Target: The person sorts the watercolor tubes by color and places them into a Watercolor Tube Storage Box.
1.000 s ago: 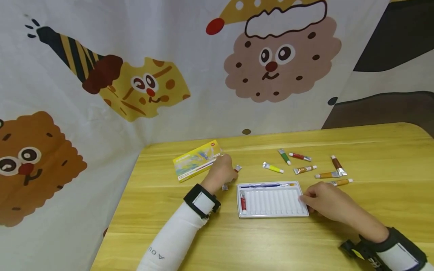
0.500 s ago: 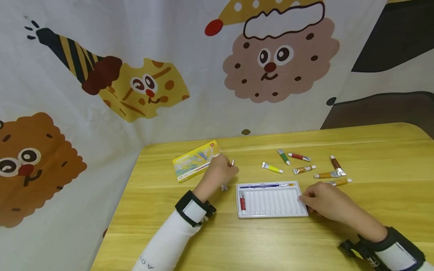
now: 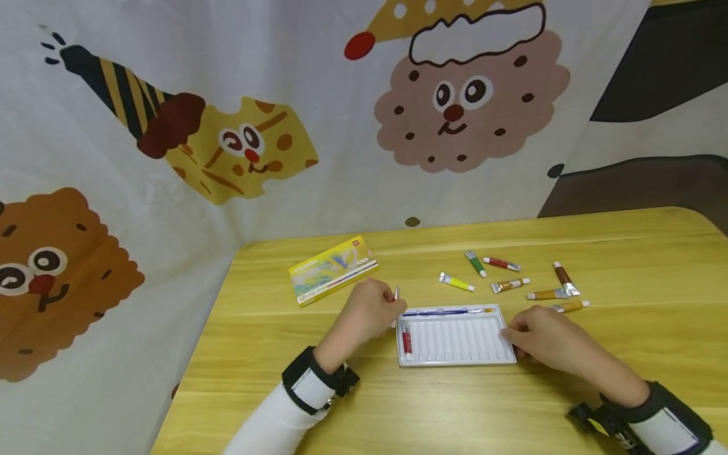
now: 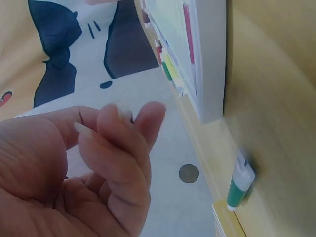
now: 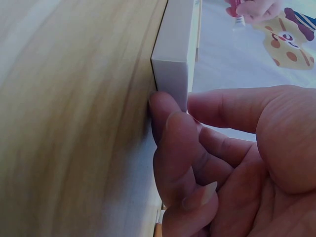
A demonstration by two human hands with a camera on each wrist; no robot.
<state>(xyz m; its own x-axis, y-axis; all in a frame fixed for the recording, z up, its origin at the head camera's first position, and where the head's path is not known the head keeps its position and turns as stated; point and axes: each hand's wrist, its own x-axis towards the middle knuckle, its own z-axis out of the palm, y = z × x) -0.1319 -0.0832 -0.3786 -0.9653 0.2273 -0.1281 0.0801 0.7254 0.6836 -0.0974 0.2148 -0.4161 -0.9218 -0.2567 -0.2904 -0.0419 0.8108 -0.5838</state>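
Note:
My left hand (image 3: 368, 311) is at the tray's upper left corner. It pinches a small paint tube (image 3: 396, 294), which looks reddish with a silvery end in the right wrist view; fingers hide most of it. The white plastic tray (image 3: 455, 344) lies flat, with a blue paintbrush (image 3: 446, 312) along its top slot and one red paint tube (image 3: 407, 342) in its leftmost groove. At the tray's right edge my right hand (image 3: 548, 335) grips the side, its thumb on top and a finger against the underside in the right wrist view (image 5: 168, 108).
A yellow paint box (image 3: 332, 268) lies at the back left. Several tubes are scattered behind and right of the tray, among them a yellow tube (image 3: 457, 282), a green tube (image 3: 475, 263) and a brown tube (image 3: 565, 278). A green-and-white tube (image 4: 241, 185) shows near the left hand.
My left hand has picked up a tube beside the yellow box and moved it right and toward me, to the tray's corner. The right hand stays on the tray's edge.

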